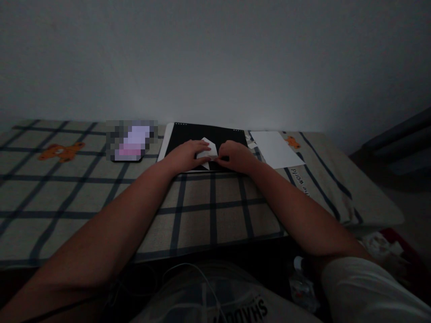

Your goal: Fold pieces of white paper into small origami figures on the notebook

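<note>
Dim light here, and much of the folded white paper (209,152) is covered by fingers, so its creases are hard to read. A patch over the phone (129,142) is blurred out. Both forearms stretch forward across the checked cloth (101,197). The left hand (186,154) lies flat, fingers pressing the paper's left side; the right hand (235,156) curls, fingertips pinching its right edge. The paper sits on a dark tablet (202,134), with a loose white sheet (274,149) just beside it on the right.
</note>
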A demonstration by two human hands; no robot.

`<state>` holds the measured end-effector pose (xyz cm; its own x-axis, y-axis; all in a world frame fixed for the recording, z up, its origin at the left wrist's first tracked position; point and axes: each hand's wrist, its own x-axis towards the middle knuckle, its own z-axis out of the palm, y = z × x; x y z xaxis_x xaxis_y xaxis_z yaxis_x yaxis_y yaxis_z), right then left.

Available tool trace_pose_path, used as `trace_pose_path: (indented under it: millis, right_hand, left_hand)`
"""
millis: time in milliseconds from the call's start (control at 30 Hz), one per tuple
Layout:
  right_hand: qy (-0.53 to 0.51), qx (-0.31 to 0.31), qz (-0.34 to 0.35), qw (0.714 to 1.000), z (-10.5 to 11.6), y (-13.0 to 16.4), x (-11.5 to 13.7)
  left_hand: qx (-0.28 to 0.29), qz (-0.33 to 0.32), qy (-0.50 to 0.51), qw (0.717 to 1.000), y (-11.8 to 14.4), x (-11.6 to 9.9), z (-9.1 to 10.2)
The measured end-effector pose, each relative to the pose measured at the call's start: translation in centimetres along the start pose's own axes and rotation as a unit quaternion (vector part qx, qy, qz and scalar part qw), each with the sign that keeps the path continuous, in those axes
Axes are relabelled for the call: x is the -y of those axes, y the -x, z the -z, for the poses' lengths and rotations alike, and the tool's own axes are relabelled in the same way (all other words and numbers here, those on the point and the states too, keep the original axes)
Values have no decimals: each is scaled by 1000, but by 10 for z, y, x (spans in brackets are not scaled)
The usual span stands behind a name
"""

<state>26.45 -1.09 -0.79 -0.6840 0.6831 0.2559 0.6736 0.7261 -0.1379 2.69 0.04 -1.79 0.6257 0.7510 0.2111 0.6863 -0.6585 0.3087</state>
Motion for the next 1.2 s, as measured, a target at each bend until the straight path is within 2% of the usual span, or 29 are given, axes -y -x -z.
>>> trace_pose_path:
  millis: [167, 367, 633, 767, 900, 1067, 1200]
  right_hand:
    - [30, 14, 1, 999, 5, 0, 10]
    - [-15, -20, -102, 995, -5, -5, -2]
    - [0, -9, -194, 981, -6, -4, 0]
    - [17, -13, -202, 979, -9, -4, 2]
    - [14, -14, -205, 979, -12, -4, 0]
    - [-16, -51, -202, 978, -13, -1, -4]
    - [-10, -78, -124, 989, -8, 2, -6]
  left_hand:
    - [33, 3, -13, 999, 4, -3, 7]
    - [47, 10, -14, 999, 4, -3, 9]
    - [50, 11, -3, 999, 4, 0, 8]
    - [11, -24, 8, 1000, 4, 1, 8]
    - [-21, -47, -31, 998, 3, -2, 12]
    - [9, -39, -64, 997, 3, -8, 16]
    - [20, -34, -80, 996, 3, -8, 16]
